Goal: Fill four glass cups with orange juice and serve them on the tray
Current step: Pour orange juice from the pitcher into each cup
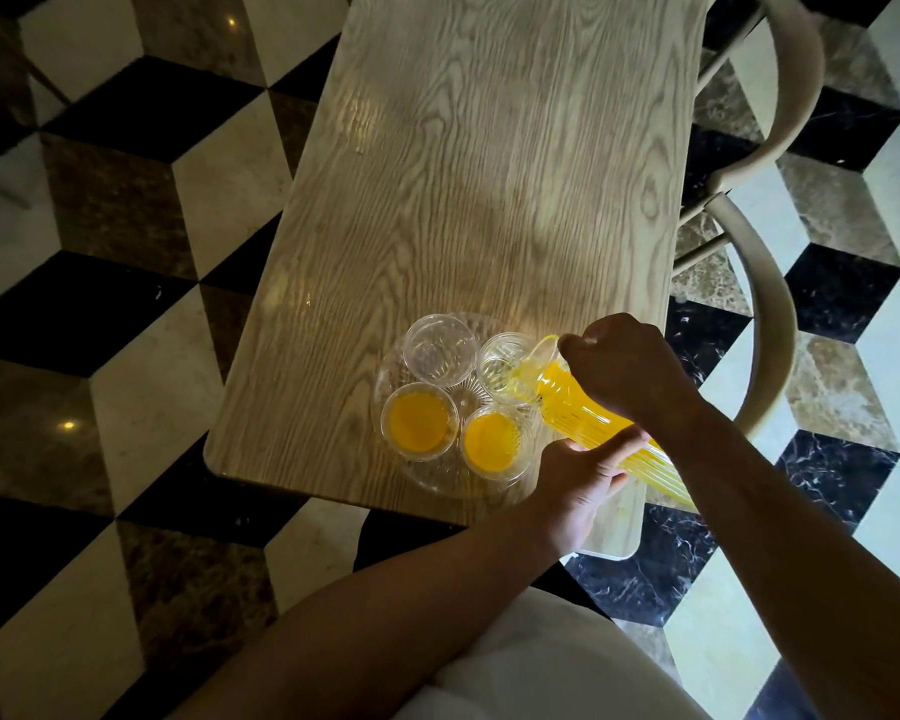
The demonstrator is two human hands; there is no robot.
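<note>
Pitcher [588,418] of orange juice tilted steeply, spout over the far-right cup [505,367] on the tray [391,366]; juice just reaching the lip. My right hand [622,366] is closed around the pitcher's top end to steer the pour. My left hand [583,472] is cupped under the ribbed body, fingers curled against it, taking the weight. Two near cups [419,422] [492,441] already full; far-left cup [440,348] empty. All four stand close together, so the spout must stay centred or it spills. Tray sits near the counter [489,174] edge; chair [770,241] to the right, clear of my arm.
</note>
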